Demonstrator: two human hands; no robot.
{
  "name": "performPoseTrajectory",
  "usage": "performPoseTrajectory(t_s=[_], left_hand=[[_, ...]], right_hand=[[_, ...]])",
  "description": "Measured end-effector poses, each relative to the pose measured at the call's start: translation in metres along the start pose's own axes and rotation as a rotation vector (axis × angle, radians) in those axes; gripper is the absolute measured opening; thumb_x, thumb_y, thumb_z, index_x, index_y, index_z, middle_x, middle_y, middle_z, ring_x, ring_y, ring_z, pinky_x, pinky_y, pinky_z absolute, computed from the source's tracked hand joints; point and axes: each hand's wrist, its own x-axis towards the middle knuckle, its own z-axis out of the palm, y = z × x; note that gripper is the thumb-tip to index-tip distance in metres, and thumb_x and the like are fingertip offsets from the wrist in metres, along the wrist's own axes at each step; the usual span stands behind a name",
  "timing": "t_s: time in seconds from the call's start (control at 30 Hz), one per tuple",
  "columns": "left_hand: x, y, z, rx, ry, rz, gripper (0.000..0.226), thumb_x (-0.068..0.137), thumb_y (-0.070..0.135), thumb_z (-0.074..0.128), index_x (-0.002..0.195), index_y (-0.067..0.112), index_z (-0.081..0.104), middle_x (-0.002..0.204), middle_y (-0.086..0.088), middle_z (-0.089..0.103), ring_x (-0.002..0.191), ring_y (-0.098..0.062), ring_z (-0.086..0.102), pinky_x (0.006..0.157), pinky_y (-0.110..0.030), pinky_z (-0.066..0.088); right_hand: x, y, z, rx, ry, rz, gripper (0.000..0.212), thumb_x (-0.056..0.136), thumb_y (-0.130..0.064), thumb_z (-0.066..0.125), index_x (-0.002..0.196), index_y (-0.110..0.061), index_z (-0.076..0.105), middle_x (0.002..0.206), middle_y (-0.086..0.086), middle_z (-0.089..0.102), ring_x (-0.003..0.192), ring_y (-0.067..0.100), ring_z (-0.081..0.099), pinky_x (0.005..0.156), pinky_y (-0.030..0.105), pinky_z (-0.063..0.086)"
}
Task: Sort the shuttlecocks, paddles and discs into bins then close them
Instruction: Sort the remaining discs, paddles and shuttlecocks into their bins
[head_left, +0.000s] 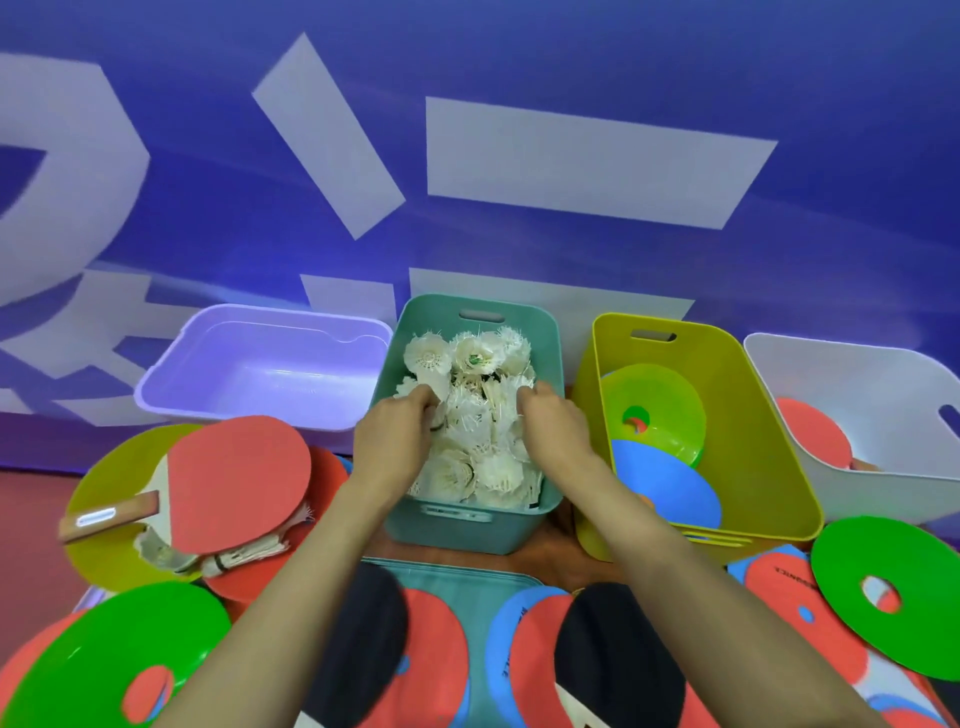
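Left hand (397, 434): reached into the teal bin (551, 332) from the near side, fingers curled down among the feathers; whether they gripped a shuttlecock could not be told
Right hand (551, 423): just beside the left, also inside the teal bin, fingertips buried in the pile; grip could not be told either
Shuttlecocks (470, 364): white feathered ones heaped in the teal bin nearly to its rim
Loose shuttlecocks (244, 556): a few lay on the left, partly under a red paddle (239, 478) with a wooden handle
Lilac bin (171, 376): stood left of the teal bin, open
Yellow-green bin (753, 415): stood right of the teal bin, tilted, holding a green disc (672, 400) and a blue disc (670, 486)
White bin (857, 374): far right, tipped over, a red paddle head (810, 436) inside it
Teal lid (467, 587): lay flat between the forearms, near the teal bin
Black paddles (358, 639): two lay by the forearms, over red and blue discs
Other discs: a yellow one (104, 483) under the left paddle, green ones at lower left (104, 649) and at right (893, 587)
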Motion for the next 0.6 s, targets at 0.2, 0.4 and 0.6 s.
performPoseTrajectory(t_s=[0.2, 0.4, 0.6], left_hand=[[0.005, -0.005, 0.006, 0.002, -0.170, 0.016, 0.015, 0.091, 0.014, 0.048, 0.098, 0.019, 0.061, 0.091, -0.005, 0.069, 0.089, -0.030, 0.059, 0.063, -0.032, 0.038], [0.008, -0.006, 0.018, -0.173, -0.104, -0.071, 0.009, 0.089, 0.013, 0.051, 0.090, 0.019, 0.057, 0.082, -0.003, 0.068, 0.077, -0.029, 0.060, 0.067, -0.041, 0.050], [0.016, -0.011, 0.028, -0.018, -0.456, -0.148, 0.020, 0.086, 0.005, 0.046, 0.091, 0.014, 0.063, 0.102, -0.005, 0.066, 0.096, -0.026, 0.059, 0.080, -0.035, 0.049]], right_hand=[[0.016, 0.008, 0.002, 0.011, 0.126, 0.000, 0.025, 0.087, -0.010, 0.049, 0.109, -0.013, 0.060, 0.112, 0.007, 0.059, 0.107, 0.026, 0.055, 0.087, 0.033, 0.035], [0.015, 0.015, 0.019, -0.037, 0.080, -0.001, 0.031, 0.082, 0.001, 0.048, 0.099, -0.017, 0.065, 0.101, 0.003, 0.065, 0.097, 0.023, 0.059, 0.090, 0.034, 0.032], [0.012, 0.020, 0.015, -0.015, 0.042, -0.005, 0.035, 0.086, -0.005, 0.049, 0.117, -0.020, 0.059, 0.115, 0.002, 0.062, 0.117, 0.024, 0.047, 0.110, 0.044, 0.019]])
